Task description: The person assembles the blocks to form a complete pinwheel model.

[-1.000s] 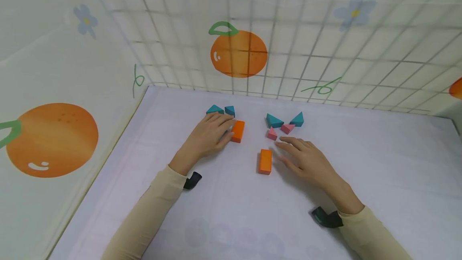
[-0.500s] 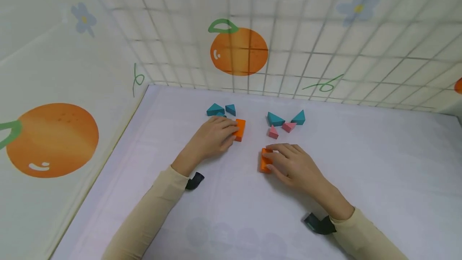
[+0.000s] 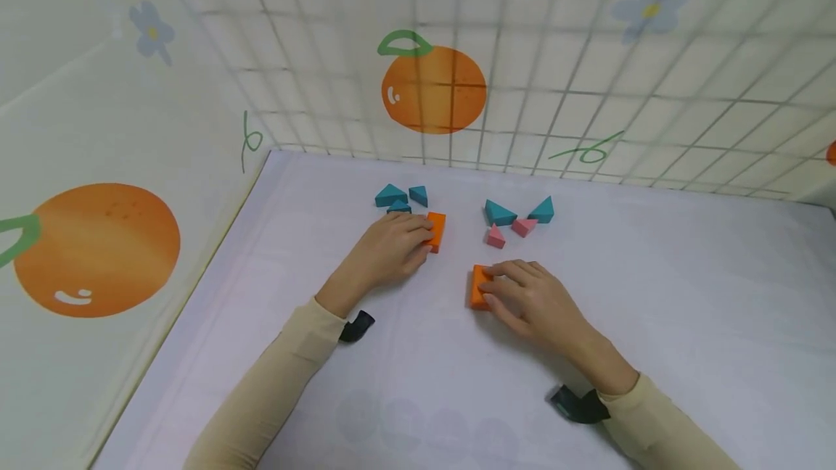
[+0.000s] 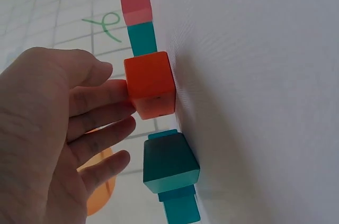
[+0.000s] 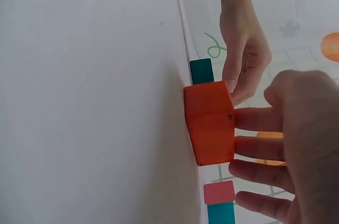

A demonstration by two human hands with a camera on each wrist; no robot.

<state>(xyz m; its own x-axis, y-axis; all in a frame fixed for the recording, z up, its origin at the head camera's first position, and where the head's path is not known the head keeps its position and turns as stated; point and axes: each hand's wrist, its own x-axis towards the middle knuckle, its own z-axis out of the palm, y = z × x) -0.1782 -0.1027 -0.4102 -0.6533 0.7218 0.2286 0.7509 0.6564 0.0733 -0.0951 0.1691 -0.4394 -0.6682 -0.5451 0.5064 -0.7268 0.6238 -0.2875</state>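
Fingers loosely extended, the left hand [image 3: 390,246] touches the farther orange block [image 3: 438,231] near three teal pieces [image 3: 390,196] — the right hand [image 3: 537,301], equally relaxed, the nearer orange block [image 3: 480,287] (both blocks on the pale tabletop [image 3: 418,354]).

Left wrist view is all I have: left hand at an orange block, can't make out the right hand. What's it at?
Observer: Right hand has its fingers over a second orange block.
Operator: I see one pink block. Any more?
Observer: Yes, two in the head view: a nearer pink block and a farther pink block.
Operator: Are the orange blocks level with each other?
Observer: No. The second one lies nearer the person than the left hand's orange block.
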